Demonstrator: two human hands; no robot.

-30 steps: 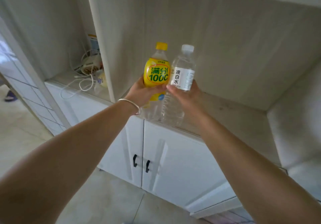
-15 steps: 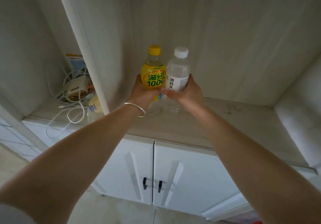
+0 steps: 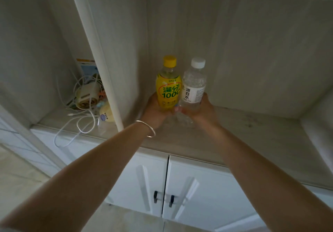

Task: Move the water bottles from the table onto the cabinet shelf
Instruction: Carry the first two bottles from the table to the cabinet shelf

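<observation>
- We see a tangle of white cables (image 3: 79, 123) in the left compartment, one loop hanging over the front edge.
- We see a cream device (image 3: 88, 95) among them, with a booklet (image 3: 86, 68) upright behind it.
- We see white cabinet doors (image 3: 180, 183) below, with two black handles (image 3: 163, 198).

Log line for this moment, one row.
left hand: holds yellow bottle | right hand: holds clear water bottle | both upright over cabinet shelf

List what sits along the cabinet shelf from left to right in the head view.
Tangle of white cables → white divider post → yellow bottle in the left hand → clear bottle in the right hand.
</observation>
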